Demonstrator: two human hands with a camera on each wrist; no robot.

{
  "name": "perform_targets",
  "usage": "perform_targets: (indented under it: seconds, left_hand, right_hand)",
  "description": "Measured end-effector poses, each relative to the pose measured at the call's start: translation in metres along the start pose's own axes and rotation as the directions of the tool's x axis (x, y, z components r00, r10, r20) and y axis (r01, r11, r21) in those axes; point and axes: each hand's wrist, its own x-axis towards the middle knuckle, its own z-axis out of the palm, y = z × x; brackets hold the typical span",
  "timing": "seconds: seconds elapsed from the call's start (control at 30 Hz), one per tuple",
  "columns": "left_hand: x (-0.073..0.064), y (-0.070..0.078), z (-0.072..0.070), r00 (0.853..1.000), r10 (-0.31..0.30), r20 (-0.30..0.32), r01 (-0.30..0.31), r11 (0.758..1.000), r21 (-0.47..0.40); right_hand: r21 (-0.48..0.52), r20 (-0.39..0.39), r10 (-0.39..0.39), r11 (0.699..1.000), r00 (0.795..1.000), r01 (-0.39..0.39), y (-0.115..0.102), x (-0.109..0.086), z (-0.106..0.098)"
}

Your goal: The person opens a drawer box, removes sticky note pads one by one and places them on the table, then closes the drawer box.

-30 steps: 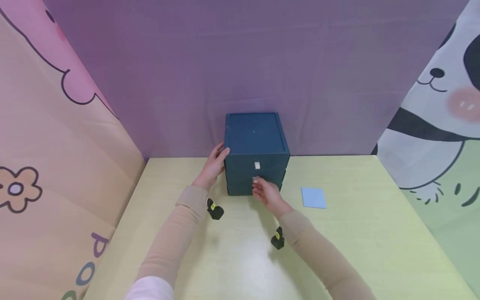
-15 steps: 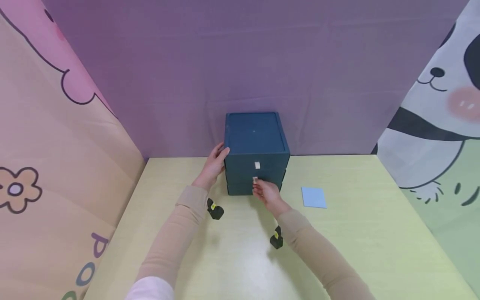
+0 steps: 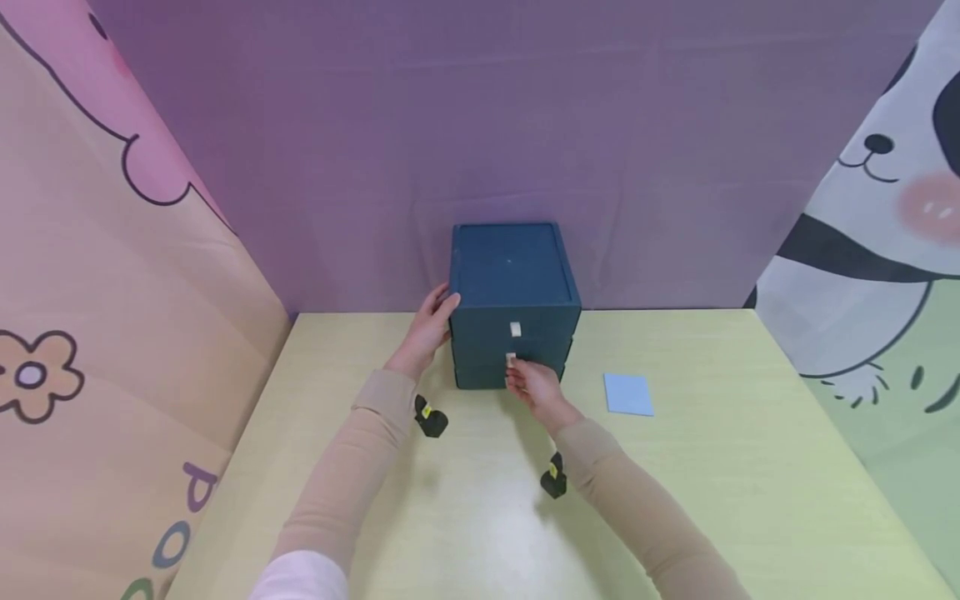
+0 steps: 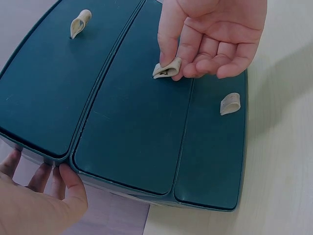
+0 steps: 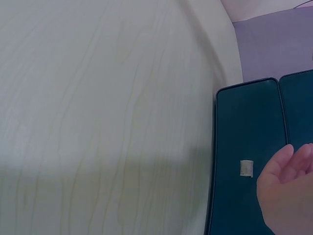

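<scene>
A dark blue three-drawer storage box [image 3: 510, 267] stands against the purple backdrop, its drawer fronts flush. My left hand [image 3: 429, 329] rests on its left side, with the thumb by the front corner; in the left wrist view, the left fingers [image 4: 73, 183] touch the box's side. With thumb and finger my right hand [image 3: 536, 387] pinches the pale loop-shaped pull tab [image 4: 166, 69] on the middle drawer. The top drawer's tab [image 3: 515, 330] is untouched. Below, the bottom drawer's tab [image 4: 230, 104] shows in both wrist views, but the right hand hides it in the head view.
To the right of the box, a light blue square [image 3: 628, 394] lies flat on the pale wooden table [image 3: 750, 467]. Cartoon-printed panels [image 3: 847, 242] flank the table at left and right. Black wrist-camera mounts [image 3: 431, 418] sit beside the forearms.
The right fingers have shifted very slightly on the middle tab, leaving more of it showing. The left hand and the box stay put.
</scene>
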Motion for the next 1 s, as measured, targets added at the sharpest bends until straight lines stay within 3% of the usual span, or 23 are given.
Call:
perform_targets:
  seconds: [0.37,1.0]
  left_hand:
    - [-0.0017,0.0005,-0.0010,1.000,0.010,0.024,-0.010,1.000,-0.003]
    - [0.0015,-0.0012,0.0007,1.000,0.013,0.002,-0.013,1.000,0.002]
  right_hand:
    - [-0.025,0.006,-0.017,1.000,1.000,0.017,-0.0004,-0.0024,-0.0013]
    - [-0.147,0.003,-0.062,0.987,0.998,0.062,0.0036,-0.0080,-0.0059]
